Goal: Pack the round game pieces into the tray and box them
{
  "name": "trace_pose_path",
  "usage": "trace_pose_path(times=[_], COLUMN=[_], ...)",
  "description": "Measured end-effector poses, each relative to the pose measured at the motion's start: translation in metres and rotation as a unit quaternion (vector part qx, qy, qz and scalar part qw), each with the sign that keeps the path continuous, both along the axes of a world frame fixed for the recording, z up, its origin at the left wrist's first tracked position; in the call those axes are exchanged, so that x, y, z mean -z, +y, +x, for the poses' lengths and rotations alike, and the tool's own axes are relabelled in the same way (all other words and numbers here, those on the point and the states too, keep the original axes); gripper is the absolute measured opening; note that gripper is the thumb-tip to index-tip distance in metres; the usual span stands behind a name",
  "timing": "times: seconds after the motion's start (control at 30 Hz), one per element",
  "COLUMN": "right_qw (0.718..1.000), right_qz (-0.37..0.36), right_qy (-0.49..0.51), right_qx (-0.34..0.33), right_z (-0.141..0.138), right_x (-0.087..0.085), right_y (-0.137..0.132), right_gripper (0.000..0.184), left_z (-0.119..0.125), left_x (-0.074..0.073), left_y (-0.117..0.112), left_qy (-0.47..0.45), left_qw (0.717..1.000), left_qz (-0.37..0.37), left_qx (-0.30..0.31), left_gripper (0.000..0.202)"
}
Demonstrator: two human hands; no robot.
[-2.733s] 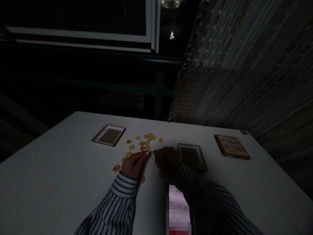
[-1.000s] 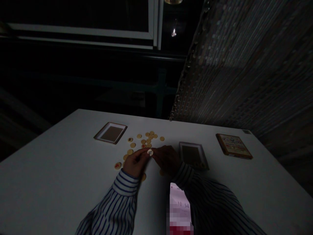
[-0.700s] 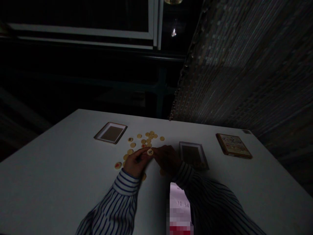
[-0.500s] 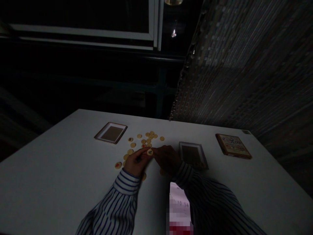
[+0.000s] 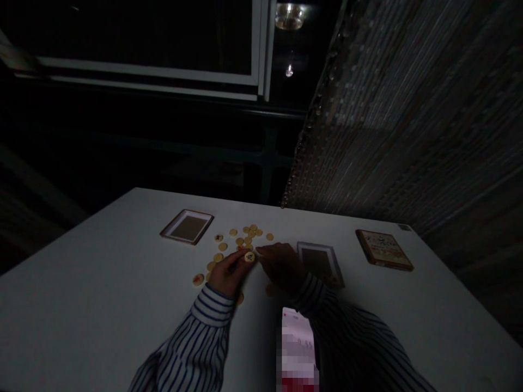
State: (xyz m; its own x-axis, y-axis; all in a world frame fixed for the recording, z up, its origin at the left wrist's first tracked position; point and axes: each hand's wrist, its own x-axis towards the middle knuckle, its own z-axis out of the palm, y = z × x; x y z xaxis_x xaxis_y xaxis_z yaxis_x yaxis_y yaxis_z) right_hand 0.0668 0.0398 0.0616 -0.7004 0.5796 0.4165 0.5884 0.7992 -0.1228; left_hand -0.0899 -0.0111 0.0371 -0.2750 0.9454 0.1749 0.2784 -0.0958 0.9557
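My left hand (image 5: 227,275) is closed on a Chinese chess piece (image 5: 249,256), a pale round disc with a dark character facing up, held at the fingertips. Close by on the right is my right hand (image 5: 281,265), in shadow, its fingers bent together and their tips just beside that piece. Whether anything is in them is hidden. Beyond and left of the hands, several more chess pieces (image 5: 233,232) lie scattered on the white table (image 5: 102,305). One of them, a piece with a red character (image 5: 198,279), rests left of my left wrist.
An open shallow tray (image 5: 186,226) lies at the back left. Another shallow tray (image 5: 321,261), with some pieces in its near end, is beside my right hand. Farther right sits a printed box (image 5: 384,250). A lit phone (image 5: 297,337) lies below my right forearm. A bead curtain (image 5: 368,109) hangs behind.
My right fingertips have come slightly away from the piece in my left hand, which has tilted a little. The camera view has shifted slightly upward.
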Motion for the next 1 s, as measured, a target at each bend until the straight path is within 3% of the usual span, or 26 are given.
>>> trace_pose_path(times=[0.23, 0.5, 0.73, 1.0], right_qw=[0.995, 0.993, 0.991, 0.992], right_qz=[0.028, 0.034, 0.014, -0.004], right_qy=[0.096, 0.090, 0.071, 0.037], right_qx=[0.010, 0.069, 0.115, 0.123], right_z=[0.026, 0.059, 0.080, 0.100], right_x=[-0.009, -0.016, -0.027, -0.037], right_y=[-0.001, 0.001, 0.001, 0.001], right_gripper=[0.027, 0.028, 0.029, 0.027], left_z=[0.002, 0.011, 0.024, 0.045], left_x=[0.001, 0.002, -0.012, -0.025], left_y=[-0.001, 0.002, 0.004, 0.011], left_qy=[0.026, 0.037, 0.058, 0.080], left_qw=[0.999, 0.998, 0.994, 0.990], left_qz=[0.024, 0.015, 0.027, 0.033], left_qx=[0.012, 0.053, 0.085, 0.111], left_gripper=[0.035, 0.034, 0.033, 0.034])
